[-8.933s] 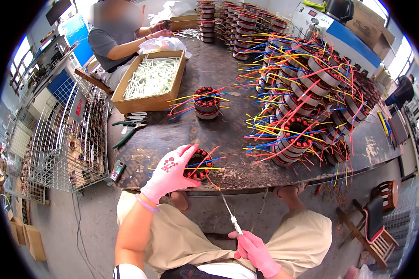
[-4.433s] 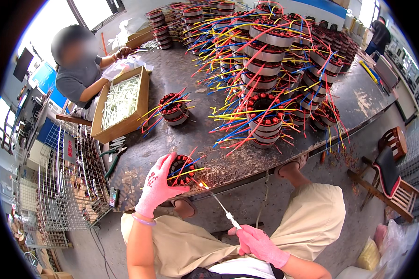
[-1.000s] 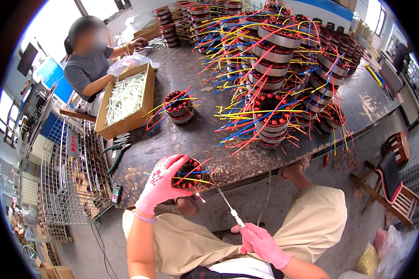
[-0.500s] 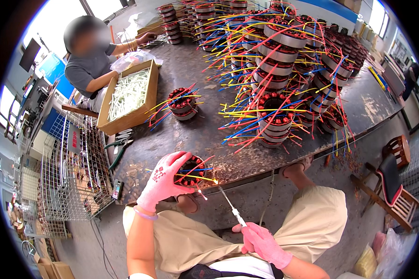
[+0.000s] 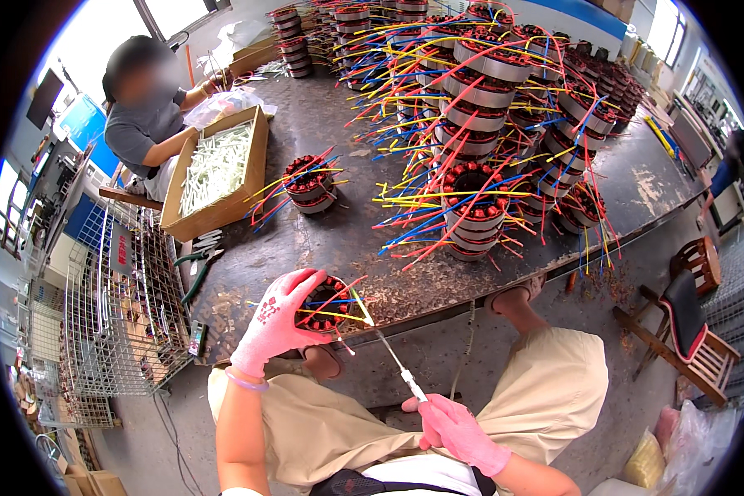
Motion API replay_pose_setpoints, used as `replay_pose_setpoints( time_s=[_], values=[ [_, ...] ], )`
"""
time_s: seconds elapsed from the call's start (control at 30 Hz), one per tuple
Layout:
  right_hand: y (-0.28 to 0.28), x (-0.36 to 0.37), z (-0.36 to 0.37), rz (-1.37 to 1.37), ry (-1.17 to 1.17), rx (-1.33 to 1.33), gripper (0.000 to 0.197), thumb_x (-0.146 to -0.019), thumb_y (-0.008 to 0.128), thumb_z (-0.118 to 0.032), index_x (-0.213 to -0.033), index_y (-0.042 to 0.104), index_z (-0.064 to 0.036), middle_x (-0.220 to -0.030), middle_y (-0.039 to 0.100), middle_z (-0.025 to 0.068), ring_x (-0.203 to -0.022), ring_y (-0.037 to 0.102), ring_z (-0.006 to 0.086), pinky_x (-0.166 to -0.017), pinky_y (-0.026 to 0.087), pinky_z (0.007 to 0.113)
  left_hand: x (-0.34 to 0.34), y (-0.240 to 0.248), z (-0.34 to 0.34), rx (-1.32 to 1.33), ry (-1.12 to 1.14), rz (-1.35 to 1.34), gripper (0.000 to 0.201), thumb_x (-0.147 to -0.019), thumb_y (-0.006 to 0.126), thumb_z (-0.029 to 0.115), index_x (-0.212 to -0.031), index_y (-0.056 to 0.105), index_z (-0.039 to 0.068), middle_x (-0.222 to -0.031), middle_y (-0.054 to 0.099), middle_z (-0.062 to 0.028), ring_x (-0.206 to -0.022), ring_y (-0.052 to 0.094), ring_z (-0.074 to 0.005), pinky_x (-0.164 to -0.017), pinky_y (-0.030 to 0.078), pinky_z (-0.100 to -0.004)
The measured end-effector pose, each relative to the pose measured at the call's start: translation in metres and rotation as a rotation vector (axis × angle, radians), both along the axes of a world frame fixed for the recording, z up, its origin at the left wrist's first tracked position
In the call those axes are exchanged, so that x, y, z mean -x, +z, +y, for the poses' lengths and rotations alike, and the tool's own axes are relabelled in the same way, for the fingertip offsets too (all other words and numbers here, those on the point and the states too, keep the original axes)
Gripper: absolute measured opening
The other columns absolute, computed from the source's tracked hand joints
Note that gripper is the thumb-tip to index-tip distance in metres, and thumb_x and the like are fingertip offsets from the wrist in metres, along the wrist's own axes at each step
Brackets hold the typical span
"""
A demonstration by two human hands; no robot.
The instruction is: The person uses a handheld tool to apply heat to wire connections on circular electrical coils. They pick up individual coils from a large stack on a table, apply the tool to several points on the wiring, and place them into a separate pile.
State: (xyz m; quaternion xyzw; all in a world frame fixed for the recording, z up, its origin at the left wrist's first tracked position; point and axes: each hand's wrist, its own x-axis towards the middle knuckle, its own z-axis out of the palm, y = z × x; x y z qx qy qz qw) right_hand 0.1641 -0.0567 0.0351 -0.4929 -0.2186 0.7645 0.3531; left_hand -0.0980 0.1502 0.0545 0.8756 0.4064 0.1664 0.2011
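Note:
My left hand (image 5: 283, 318), in a pink glove, is closed around a motor stator (image 5: 329, 298) with red windings, holding it at the table's near edge. Red, yellow and blue leads stick out of its open face. My right hand (image 5: 455, 431), also gloved in pink, grips a slim tool (image 5: 412, 384) with a white handle and a thin metal shaft. Its tip reaches up-left to the end of a yellow lead (image 5: 362, 307); whether they touch is too small to tell. Below it, a red lead (image 5: 345, 341) ends in a pale tip.
Wired stators (image 5: 474, 198) stand in tall stacks at the back right. A separate stator (image 5: 309, 183) stands ahead of my left hand. A cardboard box (image 5: 174, 227) of white tubes, green-handled pliers (image 5: 197, 279) and a wire rack (image 5: 120, 322) lie left. A co-worker (image 5: 145, 124) sits beyond the box.
The bright orange spot at the tool's tip is gone. A yellow lead now slants down to the tip. The whole view has shifted slightly; both hands keep their grips.

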Motion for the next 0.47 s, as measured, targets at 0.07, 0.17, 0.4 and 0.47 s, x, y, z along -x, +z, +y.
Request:
replay_pose_setpoints(
  time_s=[0.07,0.17,0.4,0.47],
  values=[
    [0.0005,-0.0015,-0.0006,-0.011,0.005,-0.009,0.034,-0.106,0.045,-0.022,-0.125,0.056,0.0047,-0.060,0.042,-0.0030,-0.053,0.039,0.0064,-0.060,0.050,0.027,-0.0001,-0.0010,0.0002,0.000,0.004,0.000,0.097,-0.053,0.091,0.023,-0.139,0.051,0.007,-0.140,0.050,-0.0179,-0.129,0.048,-0.0383,-0.108,0.040,-0.0459],
    [0.0012,-0.0017,-0.0002,-0.024,0.014,-0.012,0.034,-0.106,0.045,-0.022,-0.125,0.057,0.0049,-0.060,0.042,-0.0030,-0.053,0.039,0.0065,-0.060,0.050,0.027,0.0004,-0.0020,0.0002,0.001,0.009,0.007,0.097,-0.053,0.091,0.023,-0.140,0.051,0.007,-0.140,0.050,-0.0179,-0.129,0.048,-0.0384,-0.108,0.040,-0.0458],
    [0.0010,-0.0002,0.0023,-0.016,0.030,-0.017,0.035,-0.106,0.046,-0.022,-0.125,0.057,0.0042,-0.060,0.042,-0.0021,-0.054,0.040,0.0066,-0.062,0.050,0.027,0.0027,-0.0024,0.0002,-0.003,-0.001,0.004,0.098,-0.052,0.092,0.023,-0.140,0.051,0.007,-0.140,0.050,-0.0178,-0.129,0.048,-0.0380,-0.109,0.039,-0.0459],
    [0.0021,-0.0011,0.0037,-0.072,0.064,0.022,0.036,-0.106,0.045,-0.022,-0.128,0.056,0.0038,-0.061,0.043,-0.0019,-0.054,0.041,0.0064,-0.064,0.052,0.029,0.0031,-0.0004,0.0012,0.028,-0.003,-0.008,0.097,-0.054,0.091,0.023,-0.141,0.050,0.010,-0.141,0.050,-0.0165,-0.130,0.048,-0.0380,-0.110,0.038,-0.0457]
  ],
)
